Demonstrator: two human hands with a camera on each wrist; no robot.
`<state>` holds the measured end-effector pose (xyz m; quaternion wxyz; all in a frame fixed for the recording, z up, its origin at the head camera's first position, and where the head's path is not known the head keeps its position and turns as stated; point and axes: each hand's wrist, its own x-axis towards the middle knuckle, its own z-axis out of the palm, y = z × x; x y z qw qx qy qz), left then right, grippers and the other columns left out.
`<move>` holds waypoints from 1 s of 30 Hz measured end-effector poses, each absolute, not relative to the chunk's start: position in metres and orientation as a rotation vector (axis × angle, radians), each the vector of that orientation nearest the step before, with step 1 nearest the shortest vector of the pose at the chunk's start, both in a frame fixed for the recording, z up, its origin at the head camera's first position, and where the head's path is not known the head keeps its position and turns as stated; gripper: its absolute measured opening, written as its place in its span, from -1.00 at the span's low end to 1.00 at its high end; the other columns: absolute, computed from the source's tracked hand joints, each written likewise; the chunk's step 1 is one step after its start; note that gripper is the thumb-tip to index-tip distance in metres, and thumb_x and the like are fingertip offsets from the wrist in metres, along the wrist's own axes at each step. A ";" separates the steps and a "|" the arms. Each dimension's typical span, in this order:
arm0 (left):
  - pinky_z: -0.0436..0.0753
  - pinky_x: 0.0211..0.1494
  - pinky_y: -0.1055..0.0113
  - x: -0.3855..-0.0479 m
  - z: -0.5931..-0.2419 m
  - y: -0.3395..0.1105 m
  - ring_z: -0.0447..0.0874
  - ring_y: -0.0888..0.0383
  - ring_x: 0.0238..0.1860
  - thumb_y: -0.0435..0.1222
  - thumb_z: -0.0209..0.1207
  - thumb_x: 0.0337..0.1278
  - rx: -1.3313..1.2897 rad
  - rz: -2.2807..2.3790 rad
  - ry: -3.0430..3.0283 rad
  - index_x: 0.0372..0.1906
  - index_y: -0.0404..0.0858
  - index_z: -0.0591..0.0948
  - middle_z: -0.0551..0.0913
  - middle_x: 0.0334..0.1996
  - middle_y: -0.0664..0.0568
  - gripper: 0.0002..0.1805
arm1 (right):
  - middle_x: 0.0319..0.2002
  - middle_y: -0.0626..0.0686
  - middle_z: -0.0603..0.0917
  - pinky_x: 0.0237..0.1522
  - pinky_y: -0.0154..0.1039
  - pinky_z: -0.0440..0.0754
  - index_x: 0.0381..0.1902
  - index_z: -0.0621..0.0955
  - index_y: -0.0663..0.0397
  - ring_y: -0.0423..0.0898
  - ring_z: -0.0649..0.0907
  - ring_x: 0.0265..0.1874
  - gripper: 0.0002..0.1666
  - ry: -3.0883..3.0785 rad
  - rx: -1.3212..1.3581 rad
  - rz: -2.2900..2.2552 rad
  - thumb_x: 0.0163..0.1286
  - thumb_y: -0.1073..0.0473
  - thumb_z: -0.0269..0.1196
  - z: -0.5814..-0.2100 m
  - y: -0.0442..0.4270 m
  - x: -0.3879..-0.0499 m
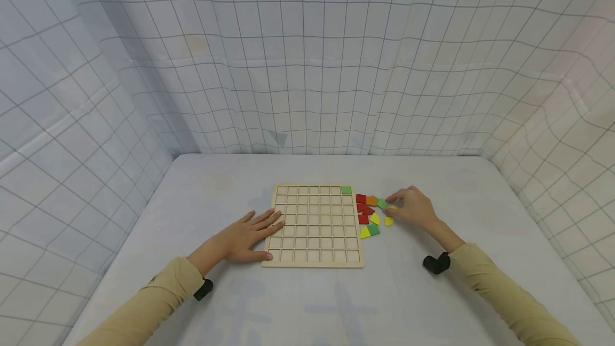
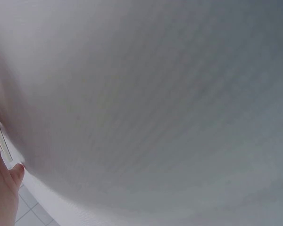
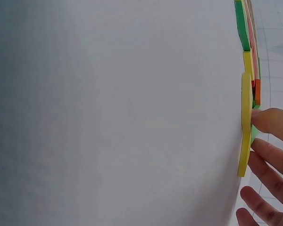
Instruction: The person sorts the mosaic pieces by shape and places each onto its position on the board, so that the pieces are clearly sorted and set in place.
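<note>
A light wooden grid board lies on the table, with one green square tile in its far right cell. My left hand lies flat on the board's left edge with its fingers spread. To the right of the board, my right hand pinches a green tile between thumb and finger at the table. Yellow pieces stand close to these fingertips in the right wrist view. Part of a yellow piece is hidden under the right hand.
Beside the board's right edge lie red pieces, an orange tile, yellow pieces and another green tile. White cloth covers the table. Grid-patterned curtains hang behind and at both sides.
</note>
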<state>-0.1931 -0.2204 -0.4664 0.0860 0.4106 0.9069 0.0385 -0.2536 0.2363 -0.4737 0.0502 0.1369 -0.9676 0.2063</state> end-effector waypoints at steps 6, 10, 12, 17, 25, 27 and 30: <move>0.06 0.42 -0.29 -0.193 -0.467 -0.221 -0.04 -0.13 0.53 0.23 -0.03 0.27 1.253 0.127 2.717 0.52 -0.13 0.09 0.01 0.53 -0.13 -0.13 | -0.26 0.02 0.75 -0.30 -0.14 0.54 -0.24 0.77 0.04 -0.01 0.56 -0.18 -0.66 -2.959 0.413 0.626 0.07 -0.04 0.44 -0.473 0.236 -0.254; 0.05 0.43 -0.28 -0.193 -0.464 -0.220 -0.04 -0.15 0.53 0.23 -0.04 0.28 1.246 0.115 2.710 0.52 -0.14 0.09 0.01 0.53 -0.13 -0.14 | -0.27 0.02 0.74 -0.37 -0.22 0.51 -0.23 0.77 0.05 -0.03 0.56 -0.21 -0.66 -2.964 0.423 0.629 0.09 -0.03 0.42 -0.472 0.237 -0.255; 0.06 0.42 -0.29 -0.193 -0.462 -0.219 -0.04 -0.16 0.52 0.21 -0.03 0.28 1.245 0.112 2.707 0.52 -0.15 0.10 0.01 0.53 -0.14 -0.14 | -0.28 0.02 0.75 -0.41 -0.25 0.48 -0.23 0.77 0.05 -0.04 0.56 -0.24 -0.66 -2.966 0.432 0.631 0.09 -0.02 0.42 -0.471 0.238 -0.255; 0.05 0.43 -0.28 -0.192 -0.461 -0.219 -0.04 -0.16 0.53 0.20 -0.01 0.28 1.235 0.107 2.705 0.52 -0.15 0.10 0.01 0.53 -0.14 -0.15 | -0.30 0.01 0.76 -0.44 -0.29 0.45 -0.21 0.77 0.06 -0.05 0.55 -0.28 -0.65 -2.981 0.430 0.615 0.09 -0.01 0.42 -0.467 0.237 -0.257; 0.05 0.43 -0.28 -0.191 -0.461 -0.220 -0.03 -0.16 0.52 0.19 -0.01 0.29 1.238 0.112 2.704 0.52 -0.15 0.10 0.02 0.53 -0.15 -0.16 | -0.32 0.03 0.76 -0.46 -0.31 0.45 -0.21 0.77 0.05 -0.06 0.55 -0.31 -0.66 -2.992 0.414 0.647 0.09 0.00 0.41 -0.463 0.234 -0.259; 0.06 0.43 -0.28 -0.191 -0.461 -0.219 -0.03 -0.17 0.52 0.19 -0.01 0.29 1.242 0.113 2.703 0.52 -0.16 0.11 0.03 0.52 -0.16 -0.16 | -0.32 0.04 0.77 -0.47 -0.32 0.44 -0.21 0.77 0.06 -0.06 0.54 -0.31 -0.67 -2.991 0.416 0.652 0.10 0.02 0.41 -0.463 0.234 -0.260; 0.06 0.43 -0.27 -0.190 -0.460 -0.219 -0.03 -0.16 0.52 0.20 -0.03 0.30 1.240 0.106 2.702 0.52 -0.15 0.10 0.03 0.52 -0.16 -0.16 | -0.30 0.05 0.77 -0.47 -0.31 0.44 -0.21 0.77 0.06 -0.05 0.54 -0.31 -0.67 -2.994 0.416 0.638 0.10 0.02 0.41 -0.462 0.234 -0.261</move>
